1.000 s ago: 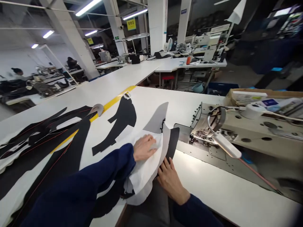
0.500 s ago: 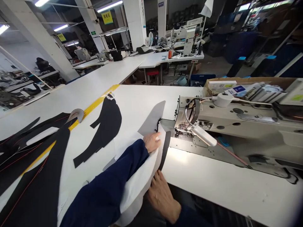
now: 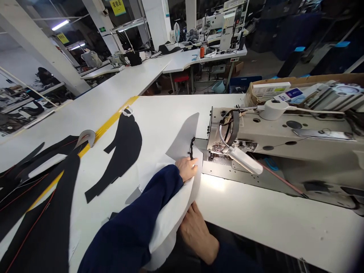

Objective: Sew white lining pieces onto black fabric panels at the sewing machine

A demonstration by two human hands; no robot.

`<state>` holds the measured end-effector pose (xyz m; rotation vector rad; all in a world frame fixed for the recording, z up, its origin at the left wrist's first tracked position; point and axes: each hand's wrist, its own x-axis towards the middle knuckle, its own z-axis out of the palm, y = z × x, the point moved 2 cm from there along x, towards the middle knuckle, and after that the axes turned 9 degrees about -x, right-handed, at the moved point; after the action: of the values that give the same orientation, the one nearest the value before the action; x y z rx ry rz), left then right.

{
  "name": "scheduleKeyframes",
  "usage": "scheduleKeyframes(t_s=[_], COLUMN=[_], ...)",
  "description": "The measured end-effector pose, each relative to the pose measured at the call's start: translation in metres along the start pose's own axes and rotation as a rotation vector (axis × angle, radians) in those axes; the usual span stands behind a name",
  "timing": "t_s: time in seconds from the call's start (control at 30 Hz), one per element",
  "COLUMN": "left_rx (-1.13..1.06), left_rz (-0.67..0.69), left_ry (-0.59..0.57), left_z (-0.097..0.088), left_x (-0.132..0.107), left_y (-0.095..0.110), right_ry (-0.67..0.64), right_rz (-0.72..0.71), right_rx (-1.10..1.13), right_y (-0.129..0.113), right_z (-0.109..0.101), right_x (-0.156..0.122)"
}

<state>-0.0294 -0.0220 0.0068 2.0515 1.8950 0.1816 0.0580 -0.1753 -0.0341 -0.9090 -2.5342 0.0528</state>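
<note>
A large white fabric piece [image 3: 173,216] curves over the table's front edge toward my lap. My left hand [image 3: 187,168] grips it near the sewing machine [image 3: 218,146], fingers bent and close together. Just beyond those fingertips runs a narrow black strip [image 3: 192,148], crinkled in shape. Lower down, my right hand [image 3: 197,231] has the fabric's edge between its thumb and fingers; part of that grip is hidden under the cloth. A grey pointed piece [image 3: 184,132] lies flat beside the black strip, left of the needle area.
Black cut pieces [image 3: 125,151] lie to the left, with more dark panels [image 3: 57,220] with red stitching beyond them. Yellow tape [image 3: 110,123] crosses the tabletop. A white lamp [image 3: 246,160] juts from the machine. Behind it stands a cardboard box [image 3: 253,93] of packets.
My left hand has shifted slightly right, along with the fabric. The dark strip seen along the fabric's right edge is out of sight now. My right hand stays at the lower edge.
</note>
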Motion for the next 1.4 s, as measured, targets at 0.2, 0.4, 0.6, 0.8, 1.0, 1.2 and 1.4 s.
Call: scheduleKeyframes(t_s=[0.2, 0.4, 0.6, 0.8, 1.0, 1.2, 1.4], left_rx=[0.0, -0.025, -0.04, -0.047, -0.045, 0.098, 0.016], left_rz=[0.007, 0.016, 0.042, 0.049, 0.089, 0.263, 0.186], left_ry=[-0.002, -0.027, -0.029, -0.001, -0.054, -0.173, -0.424], left_z=[0.002, 0.008, 0.013, 0.019, 0.003, -0.047, -0.016], left_x=[-0.001, -0.003, 0.003, 0.004, 0.004, -0.047, -0.085], left_y=[0.004, 0.02, 0.034, 0.032, 0.033, 0.037, 0.024], right_ry=[-0.023, -0.063, -0.075, -0.067, -0.13, -0.081, -0.018], right_rz=[0.01, 0.017, 0.046, 0.014, 0.019, -0.081, -0.064], right_rx=[-0.008, -0.007, -0.014, 0.003, 0.013, -0.021, 0.0], right_y=[-0.002, 0.002, 0.01, 0.013, -0.003, -0.023, -0.029], right_z=[0.003, 0.003, 0.0, -0.005, -0.004, -0.001, -0.004], right_x=[-0.004, -0.017, -0.026, -0.021, -0.025, -0.028, -0.029])
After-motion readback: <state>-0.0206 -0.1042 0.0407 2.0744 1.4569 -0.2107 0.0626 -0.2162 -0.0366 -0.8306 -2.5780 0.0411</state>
